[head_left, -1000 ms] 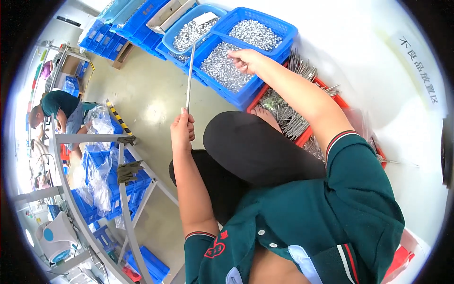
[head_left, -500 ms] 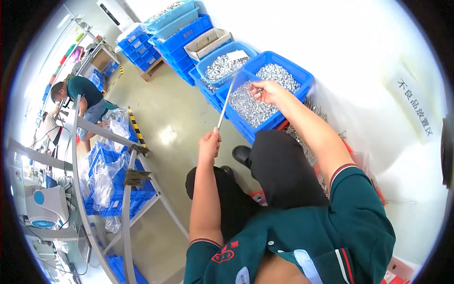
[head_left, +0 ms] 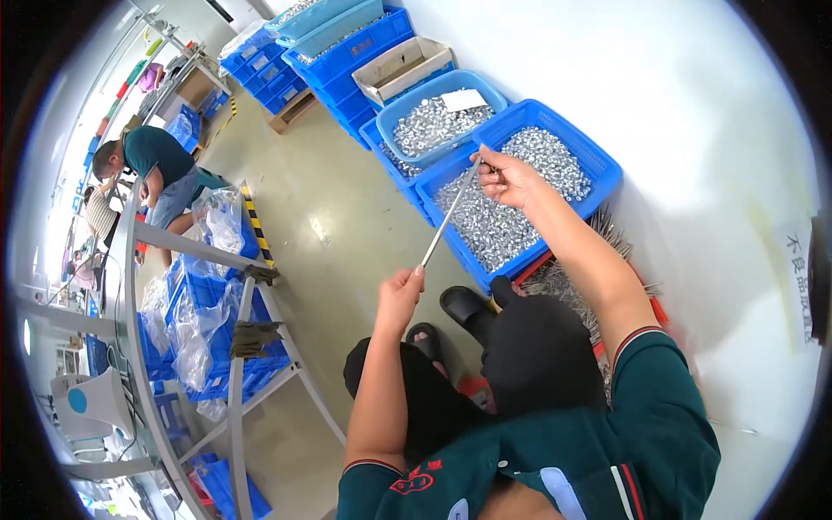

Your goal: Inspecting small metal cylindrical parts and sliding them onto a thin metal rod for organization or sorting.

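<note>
A thin metal rod (head_left: 449, 217) slants up and to the right between my hands. Its lower end is gripped in my left hand (head_left: 401, 296), fingers closed around it. At the upper end, my right hand (head_left: 510, 179) pinches the tip with thumb and forefinger; whether a small part sits there too is hidden. Beneath my right hand, a blue plastic bin (head_left: 608, 180) is filled with small silvery metal parts (head_left: 498, 232). Beside it, a light blue tub (head_left: 390, 143) contains more such parts, with a white paper slip (head_left: 464, 100) on top.
Thin metal rods (head_left: 563, 290) lie in a red container to the right of my knees. A white box (head_left: 403, 69) and stacked blue crates (head_left: 334, 82) stand farther back. On the left are a metal frame (head_left: 195, 247), bagged crates (head_left: 204, 303) and a bent-over person (head_left: 156, 165).
My right hand has come from above the bin's parts to the rod's upper end. The rod and left hand sit lower and farther right in the picture; the view has shifted.
</note>
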A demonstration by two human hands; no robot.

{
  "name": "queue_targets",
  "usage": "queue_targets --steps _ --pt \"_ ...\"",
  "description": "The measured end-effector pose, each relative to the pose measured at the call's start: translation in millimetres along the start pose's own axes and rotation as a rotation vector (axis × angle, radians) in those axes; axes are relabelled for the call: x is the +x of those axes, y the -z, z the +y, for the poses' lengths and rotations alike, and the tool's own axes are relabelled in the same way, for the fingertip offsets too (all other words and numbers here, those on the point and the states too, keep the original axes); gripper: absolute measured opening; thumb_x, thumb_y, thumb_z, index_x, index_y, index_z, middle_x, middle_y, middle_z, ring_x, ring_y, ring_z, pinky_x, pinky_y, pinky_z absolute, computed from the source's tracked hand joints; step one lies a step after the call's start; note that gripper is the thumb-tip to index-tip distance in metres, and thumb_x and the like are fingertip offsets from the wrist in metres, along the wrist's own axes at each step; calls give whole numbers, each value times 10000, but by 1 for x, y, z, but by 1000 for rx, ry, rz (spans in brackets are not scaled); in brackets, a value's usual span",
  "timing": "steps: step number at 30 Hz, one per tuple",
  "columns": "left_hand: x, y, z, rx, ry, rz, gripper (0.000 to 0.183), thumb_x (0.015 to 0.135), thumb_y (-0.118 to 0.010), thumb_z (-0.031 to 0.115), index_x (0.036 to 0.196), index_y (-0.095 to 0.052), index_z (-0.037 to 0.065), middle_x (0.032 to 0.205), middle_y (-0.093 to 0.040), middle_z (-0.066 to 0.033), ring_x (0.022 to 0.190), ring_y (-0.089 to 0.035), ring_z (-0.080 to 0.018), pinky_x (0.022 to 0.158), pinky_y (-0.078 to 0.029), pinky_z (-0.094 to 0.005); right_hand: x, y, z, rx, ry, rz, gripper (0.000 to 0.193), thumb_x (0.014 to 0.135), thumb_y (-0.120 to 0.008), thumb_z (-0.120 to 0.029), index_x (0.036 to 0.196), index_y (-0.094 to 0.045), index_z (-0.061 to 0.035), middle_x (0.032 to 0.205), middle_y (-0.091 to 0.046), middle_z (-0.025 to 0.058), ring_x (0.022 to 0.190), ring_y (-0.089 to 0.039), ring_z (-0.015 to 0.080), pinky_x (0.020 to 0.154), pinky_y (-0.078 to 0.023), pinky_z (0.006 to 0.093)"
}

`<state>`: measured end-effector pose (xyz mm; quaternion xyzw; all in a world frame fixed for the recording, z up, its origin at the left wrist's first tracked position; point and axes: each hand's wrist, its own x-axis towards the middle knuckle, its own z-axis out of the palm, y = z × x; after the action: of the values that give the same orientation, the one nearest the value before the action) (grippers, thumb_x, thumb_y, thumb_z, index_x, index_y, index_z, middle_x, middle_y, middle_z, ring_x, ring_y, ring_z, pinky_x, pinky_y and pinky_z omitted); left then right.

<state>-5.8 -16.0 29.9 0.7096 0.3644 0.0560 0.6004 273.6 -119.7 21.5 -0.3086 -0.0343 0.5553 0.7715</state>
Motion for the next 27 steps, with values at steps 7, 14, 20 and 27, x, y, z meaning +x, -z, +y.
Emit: queue_targets --steps 7,14,20,27 --pt "16 7 -4 89 -4 40 376 867 -514 296 607 -472 28 506 -357 37 493 -315 -55 446 -257 -243 21 6 1 -23 17 -33 221 813 -624 -189 868 -548 11 586 -422 -18 462 -347 33 363 -241 154" --pt "29 12 -6 96 5 65 355 865 -523 285 628 -488 23 521 -360 32 514 -334 -55 462 -276 -234 30 10 -12 -314 95 -77 197 821 -611 -182 855 -566 7 555 -381 -48 428 -315 14 362 -207 157" --pt "25 -32 -62 66 -101 225 300 869 -536 267 663 -523 49 549 -397 51 485 -336 -41 448 -270 -203 28 23 -1 -578 84 15 165 795 -633 -176 790 -585 -18 519 -386 -50 409 -296 22 355 -194 174" --pt "37 -45 -100 -185 1 60 338 889 -497 314 650 -481 74 520 -371 55 438 -325 -27 395 -277 -189 21 31 46 -486 -51 -47 177 828 -595 -190 879 -578 -22 522 -389 -45 415 -304 22 371 -190 174"
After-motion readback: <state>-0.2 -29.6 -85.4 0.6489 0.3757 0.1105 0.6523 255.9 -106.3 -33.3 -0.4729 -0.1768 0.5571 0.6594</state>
